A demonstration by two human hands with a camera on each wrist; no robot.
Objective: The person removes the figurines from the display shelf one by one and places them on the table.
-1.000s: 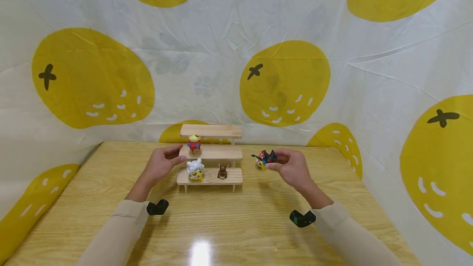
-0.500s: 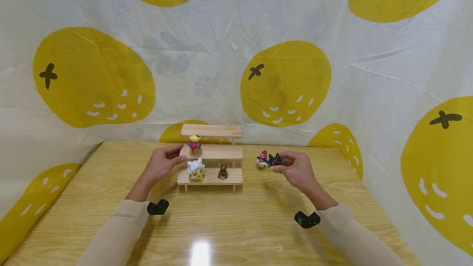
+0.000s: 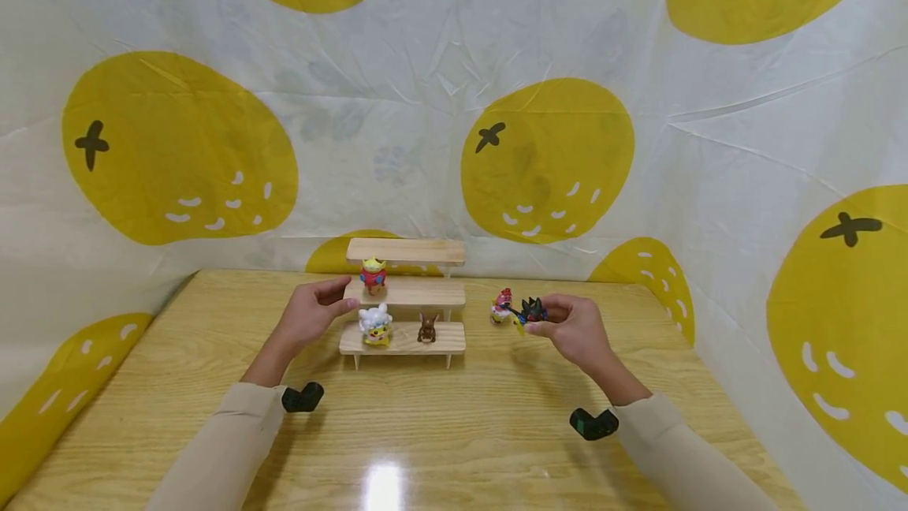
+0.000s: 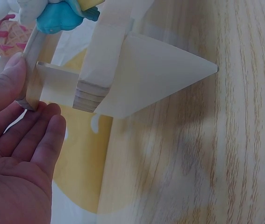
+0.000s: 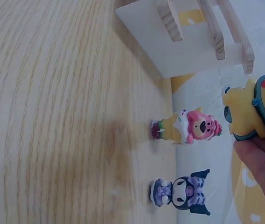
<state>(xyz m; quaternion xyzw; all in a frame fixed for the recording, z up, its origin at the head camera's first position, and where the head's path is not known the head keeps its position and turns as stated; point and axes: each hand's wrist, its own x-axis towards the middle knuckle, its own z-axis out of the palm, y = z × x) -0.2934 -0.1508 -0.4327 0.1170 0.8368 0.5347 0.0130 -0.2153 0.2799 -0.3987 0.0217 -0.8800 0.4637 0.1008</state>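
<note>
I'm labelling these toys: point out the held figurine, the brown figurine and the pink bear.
Held figurine (image 5: 245, 109): right wrist view, on its yellow body.
Brown figurine (image 3: 427, 329): head view, on its body.
Pink bear (image 5: 201, 127): right wrist view, on its face.

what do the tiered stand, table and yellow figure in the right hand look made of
Tiered stand: likely matte wood; its shelf ends show layered grain. Table: wood or a woodgrain laminate, glossy, with streaked grain and a bright reflection. Yellow figure in the right hand: probably moulded plastic or vinyl, smooth and rounded, though looks can't settle which.
</note>
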